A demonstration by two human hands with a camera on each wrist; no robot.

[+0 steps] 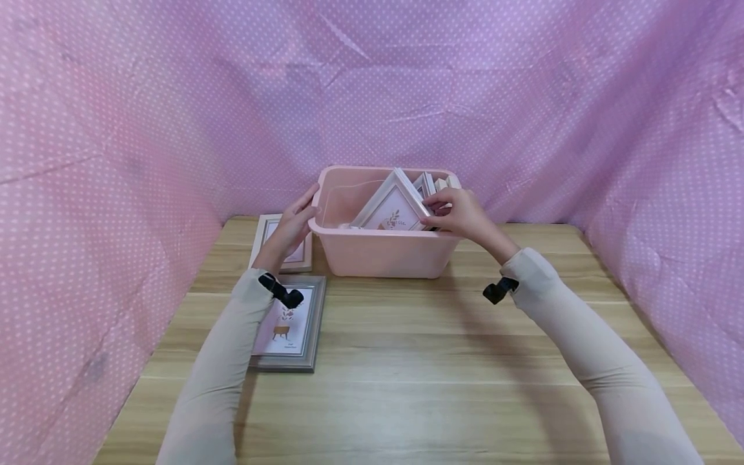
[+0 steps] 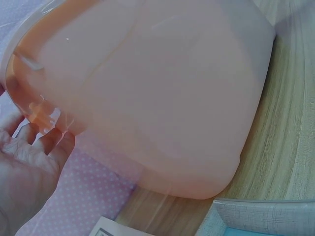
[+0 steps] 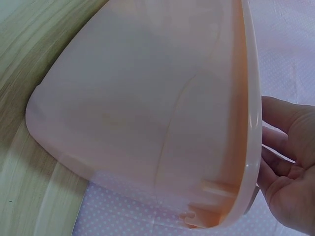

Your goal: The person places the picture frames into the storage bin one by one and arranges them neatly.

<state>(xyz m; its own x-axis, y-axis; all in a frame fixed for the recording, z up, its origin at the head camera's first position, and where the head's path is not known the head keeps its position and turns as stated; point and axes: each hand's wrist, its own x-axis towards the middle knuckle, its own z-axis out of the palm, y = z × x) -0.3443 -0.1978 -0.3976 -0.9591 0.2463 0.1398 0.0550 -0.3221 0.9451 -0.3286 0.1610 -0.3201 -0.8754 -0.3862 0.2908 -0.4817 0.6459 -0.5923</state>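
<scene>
A pink plastic bin stands on the table, holding several picture frames at its right side. My left hand grips the bin's left end, and the left wrist view shows its fingertips up under the rim. A white picture frame leans in the bin, one corner pointing up above the rim. My right hand pinches that frame's right edge between thumb and fingers. In the right wrist view the bin wall hides most of what the right hand holds. Behind the white frame, other frames stand on edge.
Left of the bin a white picture frame lies flat, partly under my left arm. Nearer to me lies a grey picture frame with a plant print. The wooden table is bounded by pink dotted cloth at the back and sides.
</scene>
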